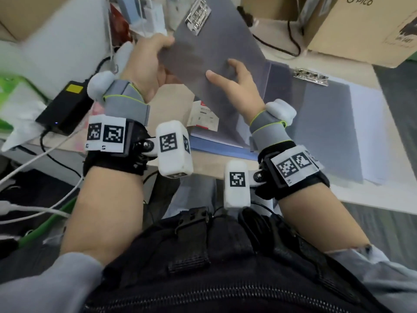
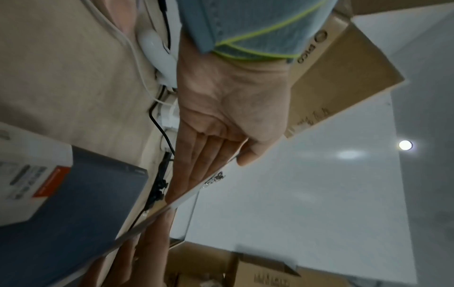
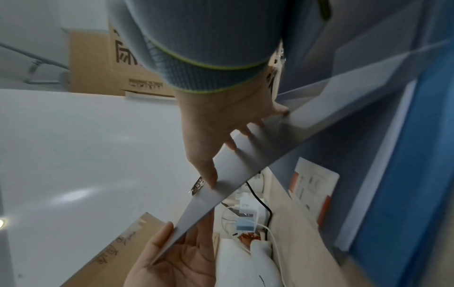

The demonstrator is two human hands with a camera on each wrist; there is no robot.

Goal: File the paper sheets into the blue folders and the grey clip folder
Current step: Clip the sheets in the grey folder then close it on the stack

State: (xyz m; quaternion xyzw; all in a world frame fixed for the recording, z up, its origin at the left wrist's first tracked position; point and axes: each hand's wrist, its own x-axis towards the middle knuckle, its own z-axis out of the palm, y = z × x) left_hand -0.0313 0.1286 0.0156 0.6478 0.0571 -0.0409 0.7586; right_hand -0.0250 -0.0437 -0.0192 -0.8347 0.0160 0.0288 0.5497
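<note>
The grey clip folder (image 1: pixel 214 48) is tilted up off the desk, its metal clip (image 1: pixel 198 16) at the far end. My left hand (image 1: pixel 146 62) grips its left edge, thumb on the upper face and flat fingers (image 2: pixel 196 165) beneath. My right hand (image 1: pixel 237 86) holds the panel near its middle, thumb (image 3: pixel 209 172) on the near face. A second grey panel (image 1: pixel 322 123) with its own clip (image 1: pixel 311 75) lies flat on white paper sheets (image 1: pixel 370 132). A blue folder (image 1: pixel 216 145) lies beneath, at the desk's front edge.
A cardboard box (image 1: pixel 361 30) stands at the back right. A black power adapter (image 1: pixel 65 109) with cables sits at the left. Chargers and plugs (image 1: pixel 146 12) crowd the back. A small red and white box (image 1: pixel 203 118) lies under the raised panel.
</note>
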